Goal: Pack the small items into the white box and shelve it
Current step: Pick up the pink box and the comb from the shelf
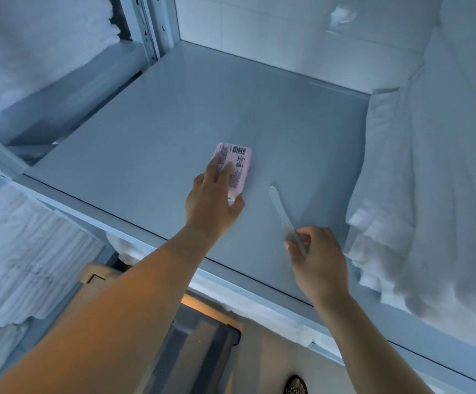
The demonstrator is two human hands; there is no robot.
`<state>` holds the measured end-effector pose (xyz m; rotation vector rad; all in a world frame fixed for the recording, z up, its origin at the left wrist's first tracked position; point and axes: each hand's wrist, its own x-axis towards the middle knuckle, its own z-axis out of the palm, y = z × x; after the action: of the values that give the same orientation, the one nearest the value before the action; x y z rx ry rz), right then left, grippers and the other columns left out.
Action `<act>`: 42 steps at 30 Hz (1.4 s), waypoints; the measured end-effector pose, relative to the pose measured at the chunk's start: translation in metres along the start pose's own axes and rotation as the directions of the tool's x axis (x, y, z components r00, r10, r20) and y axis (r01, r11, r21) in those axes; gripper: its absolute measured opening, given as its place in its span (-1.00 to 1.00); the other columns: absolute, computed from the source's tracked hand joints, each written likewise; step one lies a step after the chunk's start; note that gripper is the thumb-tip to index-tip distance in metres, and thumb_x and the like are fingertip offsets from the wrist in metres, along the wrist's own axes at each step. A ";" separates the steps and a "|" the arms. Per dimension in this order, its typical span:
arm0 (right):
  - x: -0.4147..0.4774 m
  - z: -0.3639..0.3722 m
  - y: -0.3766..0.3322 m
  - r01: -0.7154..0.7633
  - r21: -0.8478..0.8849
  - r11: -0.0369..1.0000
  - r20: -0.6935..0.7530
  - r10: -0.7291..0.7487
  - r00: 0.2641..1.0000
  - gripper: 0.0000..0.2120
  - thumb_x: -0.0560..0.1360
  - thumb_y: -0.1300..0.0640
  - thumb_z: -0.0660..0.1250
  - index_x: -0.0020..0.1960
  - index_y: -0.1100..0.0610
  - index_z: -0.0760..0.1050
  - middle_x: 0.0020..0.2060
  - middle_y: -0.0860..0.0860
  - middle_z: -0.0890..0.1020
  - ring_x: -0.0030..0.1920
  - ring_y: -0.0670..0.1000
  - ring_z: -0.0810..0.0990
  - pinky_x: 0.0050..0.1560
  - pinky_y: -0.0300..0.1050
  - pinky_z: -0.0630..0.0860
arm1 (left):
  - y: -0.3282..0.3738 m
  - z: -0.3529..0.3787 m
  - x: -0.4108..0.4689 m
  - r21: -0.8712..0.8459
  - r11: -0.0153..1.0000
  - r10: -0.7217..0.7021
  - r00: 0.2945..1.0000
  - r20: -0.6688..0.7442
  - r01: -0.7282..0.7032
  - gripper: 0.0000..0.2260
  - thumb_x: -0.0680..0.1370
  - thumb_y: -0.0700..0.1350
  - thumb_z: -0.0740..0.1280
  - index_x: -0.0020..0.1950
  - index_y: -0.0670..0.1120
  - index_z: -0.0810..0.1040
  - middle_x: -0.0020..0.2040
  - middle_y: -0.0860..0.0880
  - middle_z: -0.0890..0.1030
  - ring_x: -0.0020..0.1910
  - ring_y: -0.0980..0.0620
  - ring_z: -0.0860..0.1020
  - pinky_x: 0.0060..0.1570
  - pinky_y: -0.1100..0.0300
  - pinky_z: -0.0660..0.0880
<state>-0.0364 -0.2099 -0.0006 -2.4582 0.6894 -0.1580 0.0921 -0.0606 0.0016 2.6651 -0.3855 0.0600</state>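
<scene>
A pink flat pouch point(238, 163) with a barcode label lies on the grey shelf board point(174, 123), near its middle. My left hand point(212, 200) grips its near end, fingers over the label and thumb under the cap end. To the right, a slim white nail file point(280, 211) points away from me. My right hand point(316, 257) pinches its near end between thumb and fingers, just above the shelf's front part. No white box is in view.
Folded white towels point(430, 180) are stacked on the right of the shelf, and more white linen point(32, 38) fills the neighbouring shelf at left. A shelf upright point(148, 29) stands at the back left. Below the front rail point(259, 294) sits a lidded storage bin point(191, 351).
</scene>
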 end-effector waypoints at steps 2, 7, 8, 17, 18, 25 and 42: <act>-0.005 -0.003 0.002 0.009 -0.007 1.000 0.026 -0.009 1.000 -0.85 0.48 0.08 0.29 0.01 0.11 0.50 -0.12 -0.01 0.45 -0.03 0.09 0.51 -0.13 -0.15 0.34 | -0.005 -0.003 -0.017 -0.035 0.999 -0.004 1.000 -0.002 0.004 -0.43 0.42 0.01 0.33 0.41 0.01 0.26 0.50 0.02 0.16 0.28 -0.13 0.33 -0.01 0.07 0.42; -0.014 -0.006 0.004 0.014 -0.053 0.999 0.020 -0.013 1.000 -0.86 0.47 0.13 0.30 0.01 0.13 0.53 -0.01 0.10 0.51 0.05 0.16 0.50 -0.02 -0.07 0.40 | -0.008 -0.004 -0.056 -0.141 0.987 -0.075 0.997 -0.013 0.072 -0.42 0.40 0.10 0.36 0.38 0.09 0.30 0.51 0.02 0.13 0.30 -0.11 0.32 0.07 0.07 0.41; -0.014 -0.005 0.004 0.009 -0.050 0.999 0.021 -0.008 1.000 -0.86 0.47 0.14 0.30 0.00 0.14 0.53 -0.02 0.11 0.52 0.04 0.16 0.50 -0.01 -0.07 0.40 | -0.006 -0.004 -0.057 -0.160 0.983 -0.096 0.995 -0.015 0.092 -0.44 0.41 0.12 0.36 0.38 0.11 0.31 0.51 0.02 0.13 0.31 -0.11 0.32 0.11 0.07 0.40; -0.034 -0.011 -0.004 0.076 0.087 0.993 0.101 -0.085 0.991 -0.92 0.48 0.16 0.28 -0.04 0.13 0.49 -0.15 0.03 0.58 -0.15 0.06 0.53 -0.14 -0.18 0.34 | -0.007 -0.029 -0.119 -0.343 0.916 -0.234 0.971 -0.041 0.206 -0.55 0.45 0.06 0.36 0.32 0.05 0.42 0.43 0.01 0.30 0.28 -0.03 0.41 0.20 0.13 0.44; -0.040 -0.015 -0.006 0.089 0.100 0.991 0.115 -0.101 0.988 -0.92 0.48 0.17 0.28 -0.03 0.12 0.51 -0.17 0.01 0.58 -0.18 0.03 0.51 -0.14 -0.19 0.34 | -0.005 -0.035 -0.135 -0.380 0.897 -0.263 0.964 -0.042 0.228 -0.56 0.46 0.04 0.37 0.32 0.02 0.43 0.42 0.00 0.31 0.28 0.00 0.40 0.19 0.20 0.41; -0.108 -0.059 -0.012 0.183 0.288 0.940 0.214 -0.249 0.944 -0.89 0.47 0.20 0.31 -0.04 0.09 0.58 -0.16 -0.06 0.60 -0.23 -0.13 0.52 -0.20 -0.48 0.34 | 0.035 -0.085 -0.240 -0.514 0.762 -0.496 0.865 -0.072 0.394 -0.68 0.48 -0.07 0.37 0.23 -0.05 0.52 0.32 0.03 0.39 0.25 0.09 0.39 0.08 0.36 0.36; -0.225 -0.116 -0.046 0.418 0.622 0.663 0.483 -0.744 0.461 -0.90 0.47 0.13 0.34 -0.03 0.05 0.57 -0.15 -0.14 0.62 -0.09 -0.26 0.55 -0.17 -0.49 0.44 | 0.133 -0.146 -0.461 -0.640 0.544 -0.838 0.319 -0.442 0.543 -0.80 0.39 -0.09 0.46 0.00 0.04 0.64 0.11 0.14 0.53 0.09 0.23 0.51 -0.01 0.03 0.58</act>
<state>-0.2391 -0.1212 0.1297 -1.9568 -0.5585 0.3538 -0.3848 0.0083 0.1416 1.9305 0.9847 0.6647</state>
